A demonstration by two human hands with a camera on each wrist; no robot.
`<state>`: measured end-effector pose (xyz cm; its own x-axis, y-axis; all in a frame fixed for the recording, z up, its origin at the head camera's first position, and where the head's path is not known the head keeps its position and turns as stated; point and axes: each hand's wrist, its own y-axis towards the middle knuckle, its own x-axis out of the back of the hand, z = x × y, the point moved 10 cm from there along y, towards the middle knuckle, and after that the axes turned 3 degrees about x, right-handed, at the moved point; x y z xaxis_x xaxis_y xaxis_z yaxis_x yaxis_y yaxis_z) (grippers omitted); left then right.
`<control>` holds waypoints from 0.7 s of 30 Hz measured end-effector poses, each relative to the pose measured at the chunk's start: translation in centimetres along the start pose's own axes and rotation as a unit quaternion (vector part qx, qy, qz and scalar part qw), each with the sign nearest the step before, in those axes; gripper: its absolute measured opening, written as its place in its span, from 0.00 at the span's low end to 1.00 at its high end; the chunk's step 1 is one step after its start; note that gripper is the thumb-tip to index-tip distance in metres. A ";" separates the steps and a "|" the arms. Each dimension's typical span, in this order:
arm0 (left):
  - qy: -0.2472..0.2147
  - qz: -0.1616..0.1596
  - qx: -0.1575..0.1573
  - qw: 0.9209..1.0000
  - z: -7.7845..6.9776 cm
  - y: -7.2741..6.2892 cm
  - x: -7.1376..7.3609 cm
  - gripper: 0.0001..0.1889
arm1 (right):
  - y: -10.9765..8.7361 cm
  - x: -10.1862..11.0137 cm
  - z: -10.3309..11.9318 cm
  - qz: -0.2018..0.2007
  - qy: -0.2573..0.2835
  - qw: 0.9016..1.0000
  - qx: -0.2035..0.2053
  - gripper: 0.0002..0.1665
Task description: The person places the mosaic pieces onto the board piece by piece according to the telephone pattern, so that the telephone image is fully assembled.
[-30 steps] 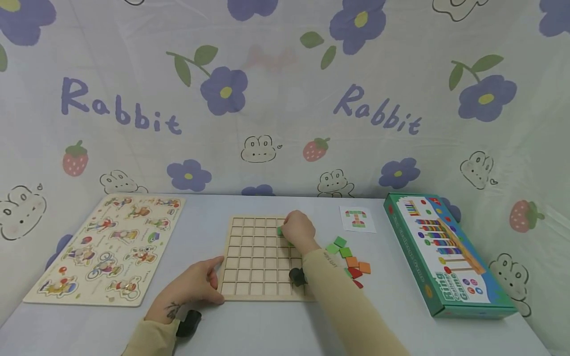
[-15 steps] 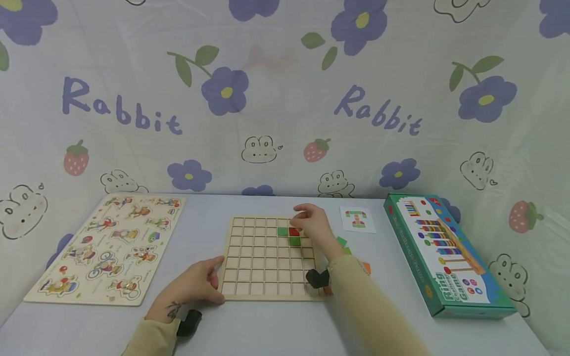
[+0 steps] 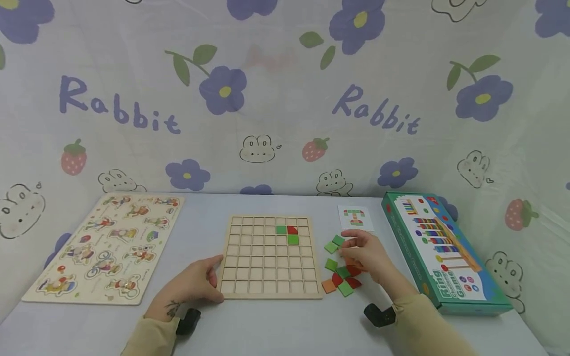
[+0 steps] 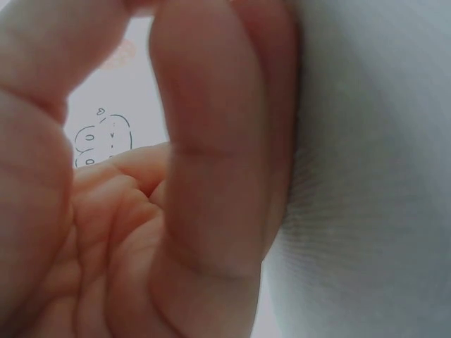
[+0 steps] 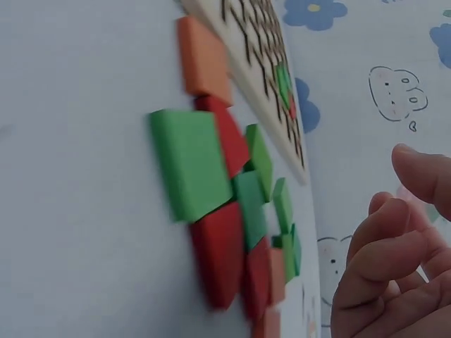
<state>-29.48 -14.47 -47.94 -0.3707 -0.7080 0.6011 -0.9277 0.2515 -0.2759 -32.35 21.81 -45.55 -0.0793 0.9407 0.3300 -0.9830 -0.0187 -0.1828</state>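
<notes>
A wooden grid board (image 3: pixel 257 273) lies mid-table with a green square tile (image 3: pixel 281 230), a red rounded-corner tile (image 3: pixel 292 230) and another green tile (image 3: pixel 293 240) in its upper right cells. My left hand (image 3: pixel 196 281) touches the board's left edge and lower left corner with finger and thumb; its wrist view shows mostly fingers, without the board. My right hand (image 3: pixel 367 257) hovers over the loose tiles right of the board. Its fingers are loosely bent with no tile visible between them. Green tiles (image 5: pixel 190 163), red tiles (image 5: pixel 218 257) and orange tiles (image 5: pixel 204 60) lie scattered there.
A white pattern card (image 3: pixel 355 218) lies behind the loose tiles. A green toy box (image 3: pixel 445 252) stands at the right. On the left lies a wooden picture puzzle board (image 3: pixel 107 247). A printed cloth (image 3: pixel 267 113) hangs behind the table.
My right hand has moved off the board's upper right cells, rightward and nearer, to the loose tiles. The placed tiles and more of the pile now show. My left hand has stayed put.
</notes>
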 end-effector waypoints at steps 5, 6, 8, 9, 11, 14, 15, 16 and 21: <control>0.001 0.000 0.007 1.000 0.0 0.0 0.0 0.51 | -1.6 1.3 -1.4 0.001 -0.012 1.000 -0.010 0.27; 0.002 0.000 0.008 1.000 0.0 0.0 0.0 0.51 | -1.6 1.5 -1.6 -0.002 -0.014 1.000 -0.012 0.27; 0.002 0.000 0.011 1.000 0.1 0.1 0.0 0.51 | -1.4 1.8 -2.0 -0.006 -0.024 1.000 -0.013 0.27; 0.001 -0.001 0.013 1.000 0.1 0.1 0.0 0.51 | -1.1 2.0 -2.1 -0.008 -0.031 0.999 -0.013 0.27; -0.001 -0.001 0.015 1.000 0.2 0.1 0.0 0.52 | -0.5 2.1 -2.3 -0.013 -0.048 0.999 -0.016 0.26; -0.003 -0.002 0.016 1.000 0.3 0.2 0.0 0.52 | 0.4 2.2 -2.5 -0.017 -0.069 0.997 -0.025 0.25; -0.004 -0.001 0.016 1.000 0.4 0.2 0.0 0.52 | 0.7 2.2 -2.6 -0.018 -0.077 0.996 -0.030 0.26; -0.005 -0.001 0.016 1.000 0.4 0.2 0.0 0.52 | 0.9 2.2 -2.6 -0.020 -0.085 0.996 -0.035 0.25; -0.002 -0.002 0.014 1.000 0.3 0.2 0.0 0.52 | 1.6 2.2 -2.7 -0.031 -0.126 0.990 -0.061 0.24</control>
<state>-29.68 -14.60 -48.27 -0.3669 -0.7122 0.5985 -0.9274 0.2297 -0.2952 -33.64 24.74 -47.63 -0.0733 0.8236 0.5624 -0.9612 0.0919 -0.2599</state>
